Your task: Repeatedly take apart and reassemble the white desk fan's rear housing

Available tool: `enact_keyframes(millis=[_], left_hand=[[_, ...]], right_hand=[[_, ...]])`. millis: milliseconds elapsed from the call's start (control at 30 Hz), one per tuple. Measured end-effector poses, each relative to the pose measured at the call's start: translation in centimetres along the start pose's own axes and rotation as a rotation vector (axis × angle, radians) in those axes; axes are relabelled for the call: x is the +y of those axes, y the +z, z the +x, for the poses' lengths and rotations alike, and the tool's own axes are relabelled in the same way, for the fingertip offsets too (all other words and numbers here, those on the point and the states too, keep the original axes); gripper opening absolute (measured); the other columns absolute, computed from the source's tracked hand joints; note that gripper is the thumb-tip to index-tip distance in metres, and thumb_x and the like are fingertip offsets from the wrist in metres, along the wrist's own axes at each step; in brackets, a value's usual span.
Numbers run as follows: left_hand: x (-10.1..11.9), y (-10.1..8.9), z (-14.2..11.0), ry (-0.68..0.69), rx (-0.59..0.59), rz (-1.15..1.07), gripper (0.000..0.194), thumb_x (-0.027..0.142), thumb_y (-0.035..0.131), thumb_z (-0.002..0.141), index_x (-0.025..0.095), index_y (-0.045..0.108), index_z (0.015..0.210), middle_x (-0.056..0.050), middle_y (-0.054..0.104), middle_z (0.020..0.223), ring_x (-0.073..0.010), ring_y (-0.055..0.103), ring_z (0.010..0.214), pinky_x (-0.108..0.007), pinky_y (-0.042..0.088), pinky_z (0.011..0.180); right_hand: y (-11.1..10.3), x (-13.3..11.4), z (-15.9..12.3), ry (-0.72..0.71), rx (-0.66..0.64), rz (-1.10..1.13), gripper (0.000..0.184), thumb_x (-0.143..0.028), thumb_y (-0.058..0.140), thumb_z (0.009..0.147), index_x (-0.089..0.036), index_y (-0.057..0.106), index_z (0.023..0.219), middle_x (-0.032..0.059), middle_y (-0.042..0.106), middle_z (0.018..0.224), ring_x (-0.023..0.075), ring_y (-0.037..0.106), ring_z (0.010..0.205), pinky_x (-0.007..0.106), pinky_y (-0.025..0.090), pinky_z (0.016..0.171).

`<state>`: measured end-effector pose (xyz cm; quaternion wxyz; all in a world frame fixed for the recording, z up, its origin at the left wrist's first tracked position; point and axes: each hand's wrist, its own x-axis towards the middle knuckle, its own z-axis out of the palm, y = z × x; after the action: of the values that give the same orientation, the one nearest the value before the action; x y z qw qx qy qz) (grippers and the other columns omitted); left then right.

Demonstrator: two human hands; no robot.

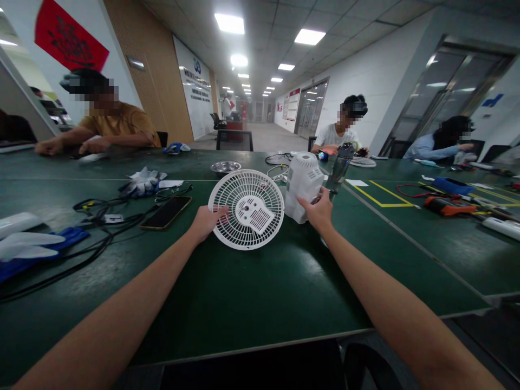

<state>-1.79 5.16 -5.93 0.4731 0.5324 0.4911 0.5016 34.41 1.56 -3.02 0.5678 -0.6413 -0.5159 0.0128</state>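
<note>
1. Green table [239,303] fills the lower frame, in an office under ceiling lights [229,23]; three people [125,125] are beyond it.
2. Centre: my left hand [207,223] grips the left edge of a round white fan grille [260,216], fingers closed over its rim.
3. Right of centre: my right hand [319,210] grips a white plastic casing [303,181], thumb on its near face, fingers curled at its right side.
4. Left of centre: dark phone [167,213], near black cables [95,246].
5. Behind the grille: metal bowl [226,167].
</note>
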Motion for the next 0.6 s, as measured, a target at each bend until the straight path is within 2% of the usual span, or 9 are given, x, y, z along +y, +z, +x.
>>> enact_keyframes(millis=[300, 433, 600], left_hand=[[0.2, -0.2, -0.2, -0.031, -0.012, 0.004, 0.02, 0.032, 0.078, 0.078, 0.014, 0.075, 0.088, -0.01, 0.076, 0.081, -0.0231, 0.073, 0.07, -0.038, 0.06, 0.069], [-0.2, -0.3, 0.1, -0.02, -0.017, 0.021, 0.022, 0.034, 0.078, 0.078, 0.015, 0.075, 0.089, -0.01, 0.077, 0.082, -0.0241, 0.073, 0.072, -0.039, 0.06, 0.071], [-0.1, -0.3, 0.1, -0.004, -0.022, 0.003, 0.023, 0.034, 0.079, 0.078, 0.014, 0.075, 0.088, -0.01, 0.077, 0.081, -0.0235, 0.073, 0.071, -0.039, 0.061, 0.071]], right_hand=[[-1.8, 2.2, 2.5, 0.05, 0.248, -0.059, 0.081, -0.05, 0.075, 0.067, -0.017, 0.044, 0.135, 0.0129, 0.065, 0.118, 0.027, 0.063, 0.101, 0.039, 0.049, 0.089], [-2.0, 3.4, 2.6, 0.044, 0.266, -0.117, 0.078, -0.049, 0.074, 0.067, -0.019, 0.045, 0.132, 0.0122, 0.064, 0.119, 0.0273, 0.062, 0.105, 0.04, 0.047, 0.092], [-1.7, 4.2, 2.6, 0.026, 0.28, -0.124, 0.076, -0.046, 0.075, 0.067, -0.016, 0.043, 0.129, 0.0154, 0.06, 0.123, 0.0291, 0.059, 0.112, 0.042, 0.046, 0.097]])
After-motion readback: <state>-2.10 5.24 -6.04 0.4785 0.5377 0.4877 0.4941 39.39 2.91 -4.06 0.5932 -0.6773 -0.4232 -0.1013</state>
